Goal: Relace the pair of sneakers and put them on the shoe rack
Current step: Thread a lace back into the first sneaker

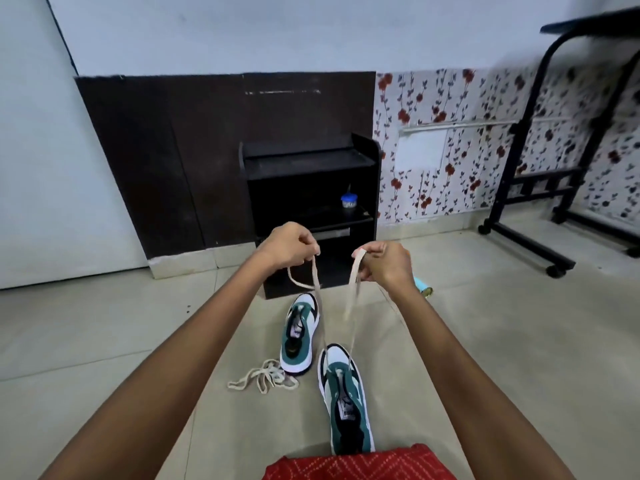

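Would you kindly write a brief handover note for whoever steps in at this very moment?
Left hand: pinching one end of the lace, raised.
Right hand: pinching the other end, level with the left.
Near sneaker: on the floor in front of you; the lace runs down to its front eyelets only.
Far sneaker: on the floor, no lace in it; the spare lace lies loose to its left.
Rack: against the wall, holding no shoes.
Left: finish lacing the near sneaker, lace the far one, put both on the rack.
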